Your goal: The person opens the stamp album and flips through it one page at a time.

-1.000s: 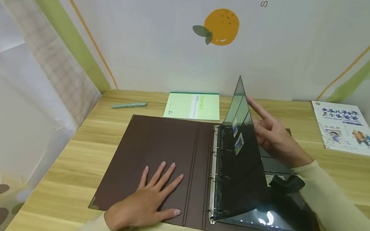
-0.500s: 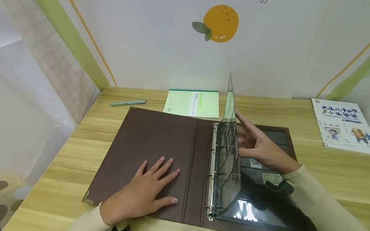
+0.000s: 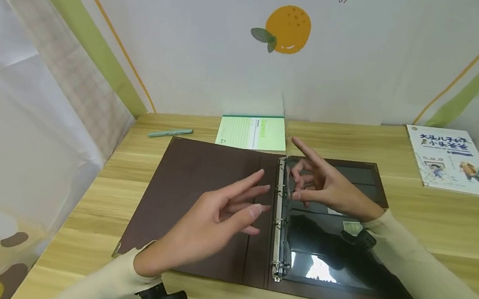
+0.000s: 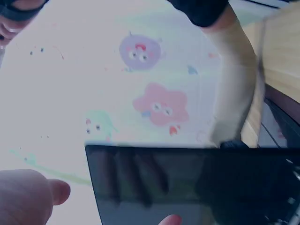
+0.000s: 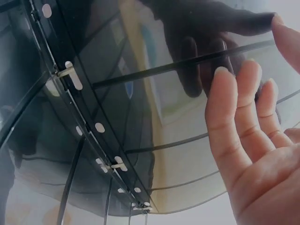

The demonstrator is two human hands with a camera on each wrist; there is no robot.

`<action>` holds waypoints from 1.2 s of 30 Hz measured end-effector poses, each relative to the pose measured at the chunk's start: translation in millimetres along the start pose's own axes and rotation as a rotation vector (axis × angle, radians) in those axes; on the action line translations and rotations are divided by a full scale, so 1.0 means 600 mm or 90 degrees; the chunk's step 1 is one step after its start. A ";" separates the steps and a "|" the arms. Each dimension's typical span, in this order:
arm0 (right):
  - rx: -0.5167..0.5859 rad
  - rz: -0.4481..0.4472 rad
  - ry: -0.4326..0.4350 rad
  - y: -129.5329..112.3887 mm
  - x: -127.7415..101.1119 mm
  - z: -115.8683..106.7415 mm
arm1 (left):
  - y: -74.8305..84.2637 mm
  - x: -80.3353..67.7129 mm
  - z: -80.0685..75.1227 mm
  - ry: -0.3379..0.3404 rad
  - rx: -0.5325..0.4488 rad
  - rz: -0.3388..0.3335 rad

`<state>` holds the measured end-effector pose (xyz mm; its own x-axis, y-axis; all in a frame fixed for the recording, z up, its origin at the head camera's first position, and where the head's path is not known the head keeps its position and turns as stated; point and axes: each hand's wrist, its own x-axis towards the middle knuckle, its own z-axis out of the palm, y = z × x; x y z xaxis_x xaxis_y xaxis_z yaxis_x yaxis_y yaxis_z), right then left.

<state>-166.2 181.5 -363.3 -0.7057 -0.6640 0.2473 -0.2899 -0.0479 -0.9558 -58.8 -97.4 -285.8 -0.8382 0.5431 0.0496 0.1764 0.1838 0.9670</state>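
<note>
Five fingers of my right hand (image 3: 323,183) stand to the right of the page (image 4: 187,187), index stretched out and its tip meeting the plastic, the others loosely bent, none wrapped round it. My left hand (image 3: 210,216) is lifted over the left cover (image 3: 181,177), fingers long and a little apart, thumb below; it holds nothing, and I can't tell whether any tip touches the page.

The page is on the rings (image 3: 278,220), mid-binder (image 3: 258,253). I'd judge the turn about half done: the binder is open and the page is up off the lower page (image 3: 323,239), but laying it flat is left. It stands on its ring edge, faces to left and right, almost edge-on from my head, free edge up. That ring edge runs near to far; I can't tell which of its sides is longer. The open binder's long axis goes left to right.

A pale slip (image 3: 352,228) shows in the lower page, by my right wrist. Farther out, the notebook (image 3: 250,133) lies just past the left cover's far edge, the pen (image 3: 171,133) near its far left corner, and the book (image 3: 453,162) well apart, far right on the table (image 3: 93,221).
</note>
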 end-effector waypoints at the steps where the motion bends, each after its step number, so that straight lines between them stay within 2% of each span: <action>1: -0.004 0.000 0.002 -0.001 0.001 0.001 | 0.009 0.002 0.003 0.003 -0.010 -0.001; 4: -0.014 0.002 0.013 -0.004 0.003 0.006 | 0.028 0.009 0.008 0.017 -0.013 -0.017; 7: -0.028 0.011 0.024 -0.007 0.004 0.012 | 0.036 0.016 0.012 0.032 -0.012 -0.042; 14: -0.074 0.002 0.041 -0.008 0.010 0.022 | 0.032 0.024 0.014 0.092 0.080 -0.052; 22: -0.112 -0.009 0.048 -0.011 0.015 0.027 | 0.015 0.006 -0.003 0.141 0.079 -0.080; 27: -0.134 -0.007 0.051 -0.010 0.013 0.030 | -0.006 -0.008 -0.019 0.153 0.092 -0.061; 30: -0.140 -0.007 0.050 -0.009 0.012 0.030 | -0.018 -0.016 -0.028 0.155 0.077 -0.052; 36: -0.171 0.008 0.069 -0.009 0.002 0.016 | -0.033 -0.030 -0.040 0.184 0.069 -0.065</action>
<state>-158.9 173.8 -359.6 -0.7715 -0.5785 0.2649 -0.4307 0.1685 -0.8866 -59.7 -130.2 -300.2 -0.9634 0.2652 0.0384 0.1254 0.3196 0.9392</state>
